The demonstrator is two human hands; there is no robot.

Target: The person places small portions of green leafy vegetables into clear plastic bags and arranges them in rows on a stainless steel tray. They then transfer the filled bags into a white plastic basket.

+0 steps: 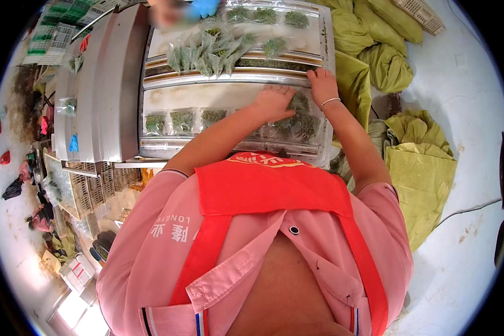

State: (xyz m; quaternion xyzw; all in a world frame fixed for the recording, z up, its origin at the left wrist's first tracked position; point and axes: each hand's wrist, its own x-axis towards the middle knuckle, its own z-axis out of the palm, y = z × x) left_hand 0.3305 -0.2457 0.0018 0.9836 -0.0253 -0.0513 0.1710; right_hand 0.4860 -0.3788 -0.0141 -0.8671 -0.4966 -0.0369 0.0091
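looking down past our pink shirt and red apron, we see both forearms reach onto a steel packing machine (112, 84) whose tray (207, 96) carries clear pouches of green herbs. our left hand (274, 102) lies flat, fingers spread wide, pressing on a cluster of pouches (301, 120) at the tray's near right corner; it holds nothing that we can make out. our right hand (322, 84), a thin bracelet at the wrist, rests palm down at the tray's right edge, fingertips touching the steel bar (218, 77) that crosses the machine; whether anything lies under it we cannot tell. three pouches (182, 120) sit in a row along the tray's near left edge. a loose heap of pouches (218, 47) lies beyond the bar. at the far edge a co-worker's blue-gloved hand (204, 8) is cut off by the frame. our left forearm hides part of the cluster. yellow-green sacks (420, 179) lie on the floor to the right.
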